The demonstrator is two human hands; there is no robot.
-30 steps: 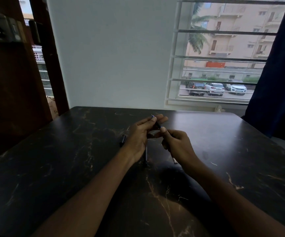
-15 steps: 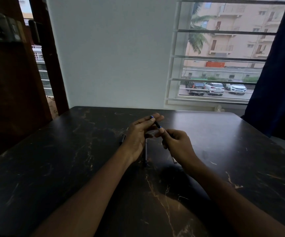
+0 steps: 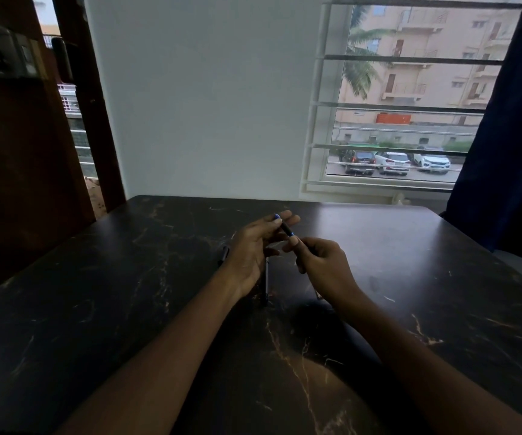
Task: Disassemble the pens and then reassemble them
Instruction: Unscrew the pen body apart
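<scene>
Item: dark pen barrel with blue ends (image 3: 284, 228), held above the middle of the dark marbled tabletop (image 3: 96, 309), slanting from the left hand (image 3: 250, 249) down toward the right hand (image 3: 322, 265). Left grip: fingers spread nearly straight, the barrel's far end lying against the fingertips, thumb side turned away; whether it truly pinches cannot be told. Right grip: thumb and forefinger pressed together at the barrel's near blue end, other fingers curled; the contact itself is covered by the thumb. Loose pieces: a slim dark refill or barrel (image 3: 266, 285) lying on the tabletop between the wrists, running toward the wearer; a short dark cap-like piece (image 3: 223, 255) just beside the left wrist, partly hidden by it; a small pale-tipped bit (image 3: 318, 296) at the right wrist, unidentifiable. Risks, as judged: the loosely supported far end may slip if the right hand pulls or twists sharply; small parts may roll on the smooth top or be swept off by a forearm. Dim light blurs joints and threads; stage of work uncertain.
</scene>
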